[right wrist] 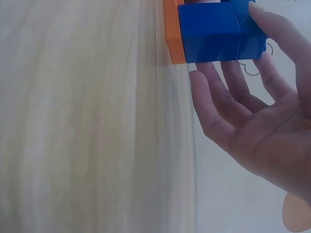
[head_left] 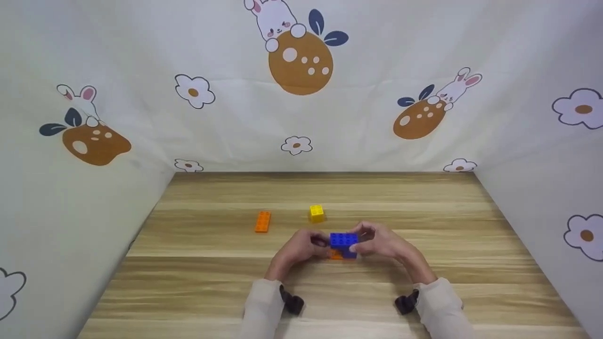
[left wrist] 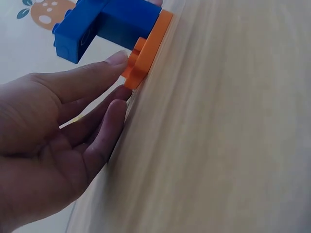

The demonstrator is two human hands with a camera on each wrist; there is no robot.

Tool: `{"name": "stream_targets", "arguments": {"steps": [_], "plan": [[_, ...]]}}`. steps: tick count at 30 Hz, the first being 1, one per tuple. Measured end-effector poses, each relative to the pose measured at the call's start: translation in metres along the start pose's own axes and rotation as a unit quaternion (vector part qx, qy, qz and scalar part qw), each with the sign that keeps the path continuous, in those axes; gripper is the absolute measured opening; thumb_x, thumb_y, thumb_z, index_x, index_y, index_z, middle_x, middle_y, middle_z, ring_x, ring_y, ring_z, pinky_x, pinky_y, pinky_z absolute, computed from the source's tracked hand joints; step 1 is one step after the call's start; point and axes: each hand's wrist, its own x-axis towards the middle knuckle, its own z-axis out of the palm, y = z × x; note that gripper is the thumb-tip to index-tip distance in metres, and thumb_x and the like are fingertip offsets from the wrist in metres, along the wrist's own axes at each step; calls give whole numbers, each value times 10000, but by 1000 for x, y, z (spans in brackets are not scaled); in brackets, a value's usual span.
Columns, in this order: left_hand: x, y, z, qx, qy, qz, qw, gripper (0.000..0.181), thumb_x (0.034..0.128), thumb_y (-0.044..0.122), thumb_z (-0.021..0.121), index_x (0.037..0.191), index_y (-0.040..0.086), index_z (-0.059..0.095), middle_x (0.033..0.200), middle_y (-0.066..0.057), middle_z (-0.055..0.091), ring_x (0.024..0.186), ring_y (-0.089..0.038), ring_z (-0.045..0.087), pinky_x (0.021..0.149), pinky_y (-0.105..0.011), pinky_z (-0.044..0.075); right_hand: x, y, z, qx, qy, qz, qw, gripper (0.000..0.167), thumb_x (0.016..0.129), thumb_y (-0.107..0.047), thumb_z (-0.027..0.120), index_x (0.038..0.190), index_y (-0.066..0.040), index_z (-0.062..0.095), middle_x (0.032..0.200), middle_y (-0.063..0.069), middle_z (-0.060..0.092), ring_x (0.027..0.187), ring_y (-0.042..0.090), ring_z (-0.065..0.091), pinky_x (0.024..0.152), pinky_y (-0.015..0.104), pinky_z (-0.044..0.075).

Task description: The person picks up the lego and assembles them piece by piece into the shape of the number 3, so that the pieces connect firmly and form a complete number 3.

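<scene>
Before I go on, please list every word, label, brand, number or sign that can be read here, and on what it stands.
There is no readable text in any view.
Upper blue plastic brick: a faint curved line, too unclear to call lettering.
Loose, flat orange plastic brick and yellow cube-shaped plastic brick: too small to read any mark.
White printed cloth: drawings only, no letters.
</scene>
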Motion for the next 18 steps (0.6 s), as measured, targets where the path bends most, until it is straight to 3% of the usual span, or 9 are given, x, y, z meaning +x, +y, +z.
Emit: {"name": "stream_targets", "arguments": {"steps": [9, 18], "plan": [[-1, -4, -11, -201, 163, 13, 9997, 298, 875, 132, 760, 1159, 43, 729, 1108, -148, 748, 932, -172, 692, 847, -330, 586, -1, 0, 2, 86, -132, -147, 9998, 418, 862, -154, 779, 1202, 11, 602, 1197, 270, 627, 1026, 248, 652, 819, 297, 574], [-1, -5, -15, -356, 244, -262, 9987, 280, 905, 119, 734, 1175, 46, 715, 1130, -114, 735, 910, -142, 681, 813, -300, 595, -4, -5, 2, -194, -258, -40, 9995, 583, 879, -254, 774, 1350, 10, 555, 1261, 259, 619, 1105, 285, 640, 881, 313, 570]]}}
